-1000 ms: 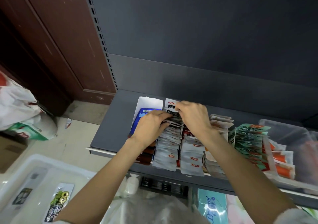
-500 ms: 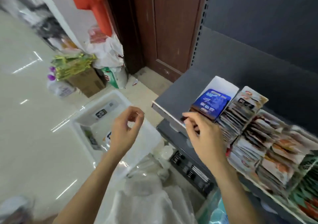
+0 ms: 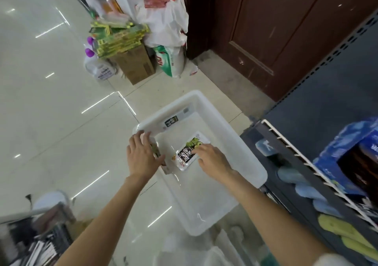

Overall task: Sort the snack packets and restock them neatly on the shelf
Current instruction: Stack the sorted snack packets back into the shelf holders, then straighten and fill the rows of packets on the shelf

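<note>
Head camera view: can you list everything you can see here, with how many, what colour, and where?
Bin: one, white, on floor.
Snack packet: one, black and green, inside bin.
Cardboard box: one, brown, far floor.
Green packs: a pile, on the box.
Plastic bag: one, white, by door.
Door: one, dark brown.
Shelf: grey, right.
Blue box: one, on shelf.
Left hand: on bin's rim.
Right hand: touching the packet.
</note>
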